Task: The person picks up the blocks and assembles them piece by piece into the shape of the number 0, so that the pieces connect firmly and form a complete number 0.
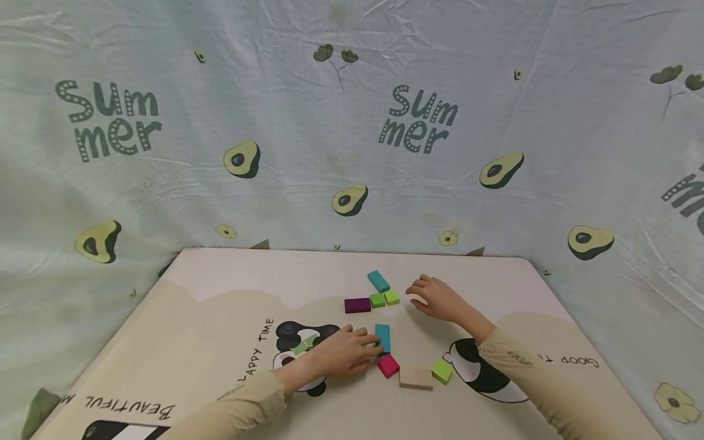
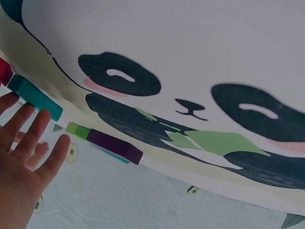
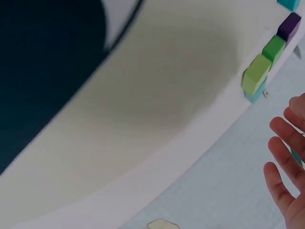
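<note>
In the head view, my left hand (image 1: 348, 351) has its fingertips at the left edge of a teal block (image 1: 383, 338). Its fingers look spread in the left wrist view, beside that teal block (image 2: 35, 97); whether they touch it I cannot tell. A red block (image 1: 388, 366) lies against the near end of the teal one. My right hand (image 1: 437, 298) hovers with loosely bent fingers, right of a yellow-green block (image 1: 392, 297) and a green block (image 1: 377, 300). Nothing is visible in its grasp. A purple block (image 1: 357, 305) adjoins the green one on the left.
Another teal block (image 1: 378, 281) lies behind the green pair. Nearer the front are a plain wooden block (image 1: 416, 377) and a second yellow-green block (image 1: 442, 371). The table (image 1: 220, 342) carries printed pandas and lettering; a patterned cloth (image 1: 297, 122) hangs along its far edge.
</note>
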Action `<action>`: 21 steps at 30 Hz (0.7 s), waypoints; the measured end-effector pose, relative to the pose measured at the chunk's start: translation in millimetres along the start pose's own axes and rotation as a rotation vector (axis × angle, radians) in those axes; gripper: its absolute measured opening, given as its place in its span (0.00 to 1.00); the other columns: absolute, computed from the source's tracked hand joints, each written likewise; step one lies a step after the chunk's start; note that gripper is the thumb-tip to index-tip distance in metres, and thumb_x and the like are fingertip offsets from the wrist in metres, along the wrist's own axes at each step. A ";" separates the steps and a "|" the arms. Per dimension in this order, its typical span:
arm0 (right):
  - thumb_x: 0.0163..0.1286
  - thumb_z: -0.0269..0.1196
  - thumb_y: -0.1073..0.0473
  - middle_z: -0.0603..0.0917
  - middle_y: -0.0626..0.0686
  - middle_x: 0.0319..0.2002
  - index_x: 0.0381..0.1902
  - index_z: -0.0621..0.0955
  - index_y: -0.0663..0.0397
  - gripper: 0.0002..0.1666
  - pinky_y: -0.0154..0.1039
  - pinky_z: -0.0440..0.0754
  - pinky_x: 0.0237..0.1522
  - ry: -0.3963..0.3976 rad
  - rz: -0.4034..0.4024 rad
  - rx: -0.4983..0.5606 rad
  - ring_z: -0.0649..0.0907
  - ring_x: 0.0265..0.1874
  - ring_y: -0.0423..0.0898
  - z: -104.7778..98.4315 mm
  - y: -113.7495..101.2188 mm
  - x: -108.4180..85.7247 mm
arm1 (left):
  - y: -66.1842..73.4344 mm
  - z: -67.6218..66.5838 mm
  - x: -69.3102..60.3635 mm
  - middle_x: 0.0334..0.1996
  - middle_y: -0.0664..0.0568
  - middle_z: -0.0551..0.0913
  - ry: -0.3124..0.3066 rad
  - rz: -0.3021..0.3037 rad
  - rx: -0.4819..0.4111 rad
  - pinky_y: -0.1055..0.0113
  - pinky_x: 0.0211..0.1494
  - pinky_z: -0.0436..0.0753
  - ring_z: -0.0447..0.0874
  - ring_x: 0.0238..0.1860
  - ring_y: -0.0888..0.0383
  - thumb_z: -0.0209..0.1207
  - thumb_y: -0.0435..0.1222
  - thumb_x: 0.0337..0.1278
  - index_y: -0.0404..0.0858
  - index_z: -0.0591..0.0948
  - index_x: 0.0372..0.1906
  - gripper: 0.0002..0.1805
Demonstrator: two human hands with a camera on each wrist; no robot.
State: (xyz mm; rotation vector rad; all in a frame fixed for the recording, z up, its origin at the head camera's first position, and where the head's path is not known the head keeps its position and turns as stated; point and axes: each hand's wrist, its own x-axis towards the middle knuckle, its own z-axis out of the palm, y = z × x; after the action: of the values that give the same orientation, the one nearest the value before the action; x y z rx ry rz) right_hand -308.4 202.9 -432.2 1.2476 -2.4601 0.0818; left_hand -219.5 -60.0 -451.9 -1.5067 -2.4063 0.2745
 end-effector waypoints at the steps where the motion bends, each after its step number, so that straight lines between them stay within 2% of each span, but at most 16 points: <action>1: 0.54 0.64 0.61 0.81 0.49 0.32 0.37 0.81 0.55 0.11 0.39 0.75 0.34 -0.002 0.010 -0.005 0.76 0.32 0.44 3.4 1.6 4.6 | 0.0 -0.8 0.0 0.52 0.60 0.76 -0.007 -0.001 0.000 0.66 0.44 0.75 0.74 0.47 0.62 0.49 0.46 0.59 0.53 0.74 0.54 0.18; 9: 0.60 0.59 0.56 0.79 0.53 0.43 0.49 0.77 0.55 0.18 0.43 0.76 0.41 -0.068 0.100 -0.025 0.75 0.43 0.48 32.2 6.1 37.5 | 1.2 -2.9 -0.8 0.53 0.59 0.75 -0.028 -0.010 -0.011 0.66 0.44 0.75 0.74 0.47 0.62 0.49 0.45 0.59 0.52 0.73 0.55 0.18; 14: 0.61 0.58 0.53 0.77 0.53 0.48 0.52 0.75 0.53 0.21 0.47 0.75 0.43 -0.106 0.140 -0.003 0.74 0.47 0.49 40.8 1.1 57.2 | 1.9 -5.0 -1.0 0.54 0.60 0.75 -0.061 -0.031 -0.020 0.66 0.45 0.74 0.73 0.48 0.63 0.49 0.45 0.60 0.52 0.73 0.56 0.18; 18: 0.63 0.56 0.50 0.77 0.52 0.48 0.50 0.76 0.51 0.20 0.48 0.74 0.43 -0.120 0.128 0.026 0.73 0.47 0.49 43.9 -7.4 70.3 | 1.5 -4.9 -1.6 0.53 0.60 0.75 -0.035 -0.026 -0.012 0.65 0.44 0.75 0.74 0.47 0.62 0.49 0.45 0.59 0.52 0.73 0.55 0.18; 21: 0.63 0.55 0.48 0.77 0.51 0.47 0.47 0.78 0.47 0.17 0.48 0.74 0.42 -0.129 0.088 0.027 0.72 0.46 0.49 46.9 -14.1 76.4 | 0.7 -3.3 -2.5 0.52 0.60 0.76 -0.004 -0.015 -0.001 0.66 0.42 0.75 0.74 0.46 0.62 0.49 0.45 0.59 0.52 0.74 0.54 0.18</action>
State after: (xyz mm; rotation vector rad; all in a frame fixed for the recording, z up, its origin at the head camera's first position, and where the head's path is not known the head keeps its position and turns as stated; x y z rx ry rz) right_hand -352.5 125.6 -450.0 1.1905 -2.6328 0.0602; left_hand -216.8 -62.0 -449.4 -1.4897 -2.4197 0.2740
